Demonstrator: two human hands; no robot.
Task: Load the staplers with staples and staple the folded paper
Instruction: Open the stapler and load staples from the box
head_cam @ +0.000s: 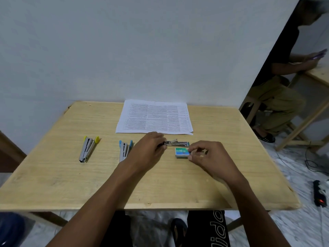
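Three small metal staplers lie on the wooden table [53, 175]. The yellow-tipped stapler [88, 148] is at the left, the blue-tipped stapler [125, 149] in the middle, both with arms spread. My left hand [148, 150] grips the left end of a third stapler [176, 143], which lies sideways. Just in front of it sits a small green staple box [181, 152]; my right hand [208, 155] pinches its right end. A printed sheet of paper [154, 117] lies flat at the table's far edge.
A white wall stands right behind the table. At the right another person [277, 82] sits on a stool at a second wooden table [320, 73]. A black power strip [319, 193] and cables lie on the floor at the right.
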